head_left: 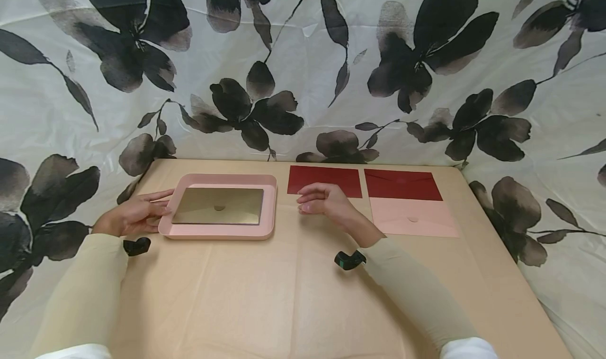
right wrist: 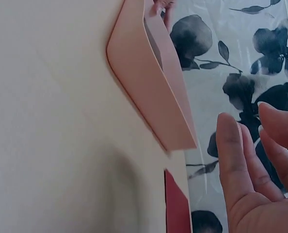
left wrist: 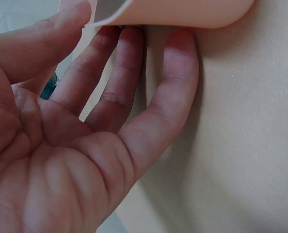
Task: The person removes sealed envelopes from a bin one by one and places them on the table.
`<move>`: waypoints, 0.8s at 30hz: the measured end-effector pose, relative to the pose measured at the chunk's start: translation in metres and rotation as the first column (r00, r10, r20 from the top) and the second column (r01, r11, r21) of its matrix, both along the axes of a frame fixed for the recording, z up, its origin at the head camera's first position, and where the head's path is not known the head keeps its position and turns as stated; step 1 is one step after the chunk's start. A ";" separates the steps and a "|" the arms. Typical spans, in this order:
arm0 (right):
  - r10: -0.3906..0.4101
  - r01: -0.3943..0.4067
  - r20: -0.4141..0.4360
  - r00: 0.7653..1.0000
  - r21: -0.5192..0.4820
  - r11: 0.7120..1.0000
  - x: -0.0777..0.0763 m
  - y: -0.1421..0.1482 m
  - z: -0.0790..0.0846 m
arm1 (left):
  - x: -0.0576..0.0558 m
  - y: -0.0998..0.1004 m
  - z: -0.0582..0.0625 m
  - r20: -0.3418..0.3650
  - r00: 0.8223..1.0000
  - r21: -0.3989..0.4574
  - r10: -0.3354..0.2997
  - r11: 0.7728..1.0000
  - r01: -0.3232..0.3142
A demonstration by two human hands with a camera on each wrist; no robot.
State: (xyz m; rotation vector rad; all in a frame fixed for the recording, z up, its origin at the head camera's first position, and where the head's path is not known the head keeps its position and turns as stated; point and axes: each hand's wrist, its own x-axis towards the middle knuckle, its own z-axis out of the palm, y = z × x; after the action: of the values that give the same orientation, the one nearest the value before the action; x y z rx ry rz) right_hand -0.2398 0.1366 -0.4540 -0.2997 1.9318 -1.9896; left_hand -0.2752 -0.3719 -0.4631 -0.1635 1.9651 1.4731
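A shallow pink tray with rounded corners sits on the table. Inside it lies a flat gold rectangle with a small half-round mark at its middle. My left hand grips the tray's left end, its thumb at the rim and the other fingers against the outer wall; the tray's edge hides some fingertips in the left wrist view. To the right of the tray, my right hand hovers over the table with loosely bent fingers and nothing in it. Its fingertips overlap the lower edge of a dark red rectangle.
Right of that lies a second dark red rectangle, with a pink rectangle bearing a half-round mark along its lower edge. A light tan cover spreads over the table. Floral cloth lies beyond the table's back edge.
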 end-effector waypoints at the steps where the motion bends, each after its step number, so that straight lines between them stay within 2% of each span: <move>1: 0.001 -0.001 0.002 1.000 0.000 1.000 0.000 -0.004 0.000 | 0.000 -0.001 0.000 0.003 1.000 0.005 0.005 1.000 -0.005; 8: 0.002 -0.002 0.038 0.999 -0.003 1.000 -0.001 -0.031 -0.001 | 0.003 -0.001 0.002 0.030 0.999 0.039 0.032 0.999 -0.033; 14: -0.004 0.004 0.065 0.998 -0.003 1.000 -0.004 -0.053 -0.003 | 0.004 0.000 0.003 0.025 0.999 0.047 0.036 0.998 -0.037; 24: -0.039 0.040 0.086 0.996 -0.018 0.999 -0.007 -0.081 -0.006 | 0.003 0.000 0.003 -0.004 1.000 0.007 0.026 1.000 -0.026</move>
State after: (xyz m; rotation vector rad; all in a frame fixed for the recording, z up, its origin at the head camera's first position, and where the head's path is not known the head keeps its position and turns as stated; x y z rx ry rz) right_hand -0.2466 0.0551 -0.4599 -0.1799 1.8804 -2.0136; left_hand -0.2726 -0.3717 -0.4602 -0.1835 1.9679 1.4975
